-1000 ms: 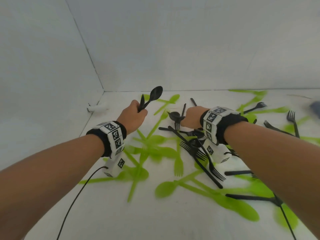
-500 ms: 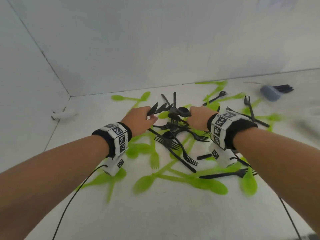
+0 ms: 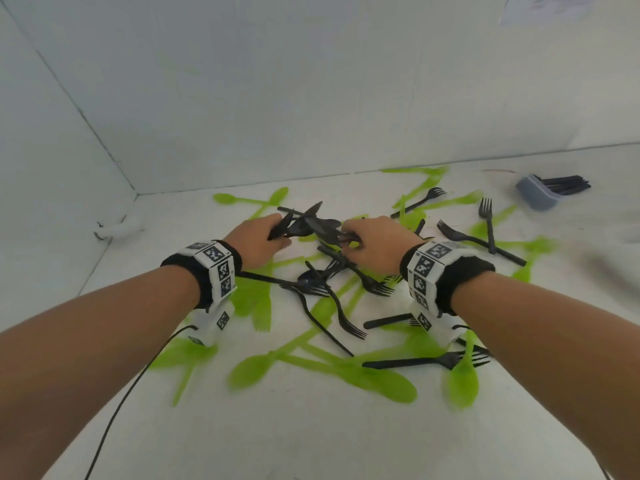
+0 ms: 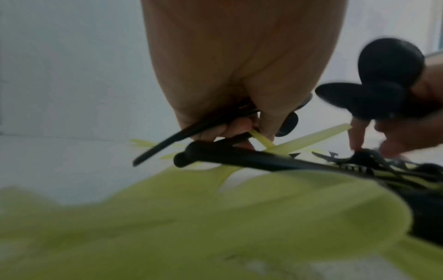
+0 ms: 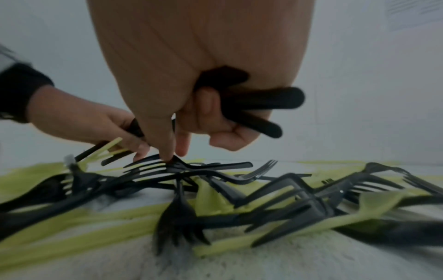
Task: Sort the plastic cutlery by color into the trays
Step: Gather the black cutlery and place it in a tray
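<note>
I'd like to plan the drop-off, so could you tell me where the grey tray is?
In the head view the grey tray sits far right near the back wall, holding black cutlery.

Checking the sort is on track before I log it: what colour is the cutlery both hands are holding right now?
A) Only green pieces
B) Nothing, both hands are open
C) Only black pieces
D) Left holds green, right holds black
C: the left hand grips black spoons and the right hand has its fingers curled round black handles, while the green cutlery lies on the table.
</note>
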Available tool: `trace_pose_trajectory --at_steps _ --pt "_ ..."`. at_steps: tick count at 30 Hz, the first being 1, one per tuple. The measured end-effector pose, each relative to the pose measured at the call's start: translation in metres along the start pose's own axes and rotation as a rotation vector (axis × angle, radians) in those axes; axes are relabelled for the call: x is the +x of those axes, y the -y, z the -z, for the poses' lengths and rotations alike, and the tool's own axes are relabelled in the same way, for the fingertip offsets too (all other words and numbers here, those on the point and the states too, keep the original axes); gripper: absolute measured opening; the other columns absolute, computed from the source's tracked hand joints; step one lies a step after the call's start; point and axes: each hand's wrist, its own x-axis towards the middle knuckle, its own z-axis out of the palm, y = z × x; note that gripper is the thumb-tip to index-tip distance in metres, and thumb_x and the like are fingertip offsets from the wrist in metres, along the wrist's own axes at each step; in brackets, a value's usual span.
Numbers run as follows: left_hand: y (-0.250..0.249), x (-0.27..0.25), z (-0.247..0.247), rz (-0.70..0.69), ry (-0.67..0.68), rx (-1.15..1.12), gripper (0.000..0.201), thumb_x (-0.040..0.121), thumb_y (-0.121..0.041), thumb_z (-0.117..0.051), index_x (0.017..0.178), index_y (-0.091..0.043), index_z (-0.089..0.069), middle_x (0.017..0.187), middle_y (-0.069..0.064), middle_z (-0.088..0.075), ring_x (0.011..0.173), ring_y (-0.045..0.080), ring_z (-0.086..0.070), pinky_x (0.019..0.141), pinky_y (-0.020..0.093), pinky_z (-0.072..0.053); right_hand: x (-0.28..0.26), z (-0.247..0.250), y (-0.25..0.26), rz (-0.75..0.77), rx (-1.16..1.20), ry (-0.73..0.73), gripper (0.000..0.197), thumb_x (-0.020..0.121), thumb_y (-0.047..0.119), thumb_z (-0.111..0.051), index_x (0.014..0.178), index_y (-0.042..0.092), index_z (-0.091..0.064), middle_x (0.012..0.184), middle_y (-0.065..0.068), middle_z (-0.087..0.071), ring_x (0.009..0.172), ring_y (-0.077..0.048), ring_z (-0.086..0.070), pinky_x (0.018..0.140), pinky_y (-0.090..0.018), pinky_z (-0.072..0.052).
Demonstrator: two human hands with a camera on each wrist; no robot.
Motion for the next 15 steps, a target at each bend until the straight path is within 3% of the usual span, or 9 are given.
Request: trace_pose_trajectory --at_steps 2,4,6,11,15 --pt "0.0 -0.004 0.004 0.06 -0.069 -0.126 0.013 0.101 -0.034 -0.058 0.104 -0.022 -0.055 0.09 -0.001 -0.068 0.082 0.017 -0.061 0.067 0.028 -0.04 0.0 -0.001 0.002 0.048 -0.099 0.089 0.028 0.095 0.04 -0.06 0.123 0.033 -0.061 0.103 0.005 -0.062 0.104 -0.026 -0.063 0.076 -0.03 -0.045" --pt "-0.004 -0.008 0.009 0.123 -0.192 -0.23 0.011 0.102 -0.032 -0.054 0.11 -0.024 -0.057 0.089 -0.006 -0.071 0.078 0.007 -0.061 0.065 0.022 -0.039 0.004 -0.002 0.001 0.078 -0.184 0.109 0.037 0.095 0.041 -0.062 0.131 0.032 -0.06 0.119 0.0 -0.065 0.112 -0.026 -0.062 0.077 -0.029 -0.042" --pt "-0.009 -0.009 0.014 0.171 -0.286 -0.292 0.013 0.104 -0.031 -0.051 0.109 -0.023 -0.06 0.087 -0.01 -0.071 0.071 0.009 -0.059 0.06 0.022 -0.038 0.007 -0.004 0.002 0.104 -0.229 0.086 0.033 0.095 0.039 -0.063 0.127 0.029 -0.062 0.12 0.0 -0.066 0.11 -0.026 -0.062 0.075 -0.031 -0.042" --pt "-0.022 -0.007 0.021 0.24 -0.397 -0.449 0.026 0.105 -0.034 -0.05 0.111 -0.016 -0.067 0.087 -0.014 -0.071 0.063 0.003 -0.056 0.06 0.023 -0.039 0.012 -0.004 0.002 0.127 -0.146 0.046 0.031 0.09 0.038 -0.068 0.113 0.021 -0.056 0.095 0.002 -0.062 0.085 -0.026 -0.061 0.068 -0.034 -0.049" --pt "-0.034 -0.005 0.024 0.25 -0.44 -0.643 0.014 0.106 -0.026 -0.047 0.114 -0.017 -0.055 0.086 -0.003 -0.069 0.063 0.01 -0.057 0.064 0.027 -0.046 0.016 -0.003 0.003 0.176 -0.148 0.153 0.018 0.089 0.042 -0.07 0.093 0.024 -0.066 0.09 0.004 -0.064 0.084 -0.021 -0.06 0.07 -0.033 -0.049"
